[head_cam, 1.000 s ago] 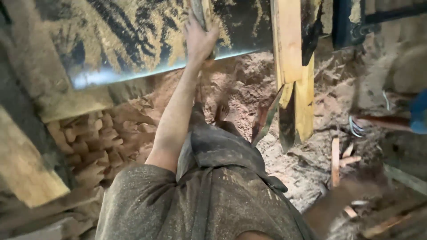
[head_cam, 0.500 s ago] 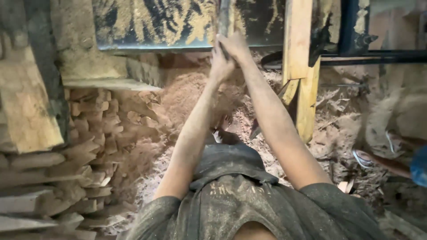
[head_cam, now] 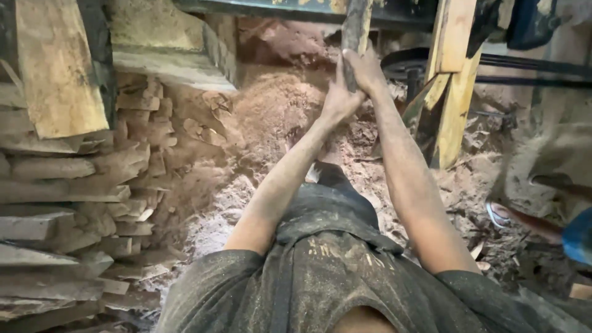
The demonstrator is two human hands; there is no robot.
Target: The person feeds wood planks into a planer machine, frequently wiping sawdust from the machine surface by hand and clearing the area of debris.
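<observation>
Both hands, left hand point(head_cam: 338, 98) and right hand point(head_cam: 365, 71), are clenched around a wooden plank point(head_cam: 356, 28) at twelve o'clock. The step looks like guiding it. Next calls for steady grip.

This is a rough sawmill or timber workshop. Sawdust point(head_cam: 271, 117) lies in a heap on the floor and spreads across the ground, dusting the person's shirt and arms too. On the left, offcut slabs point(head_cam: 68, 203) of wood are stacked in an uneven pile. A yellow wooden post point(head_cam: 453, 80) stands upright on the right, beside a dark belt point(head_cam: 530, 61) and wheel of some machine. Wood scraps litter the dirt floor.
</observation>
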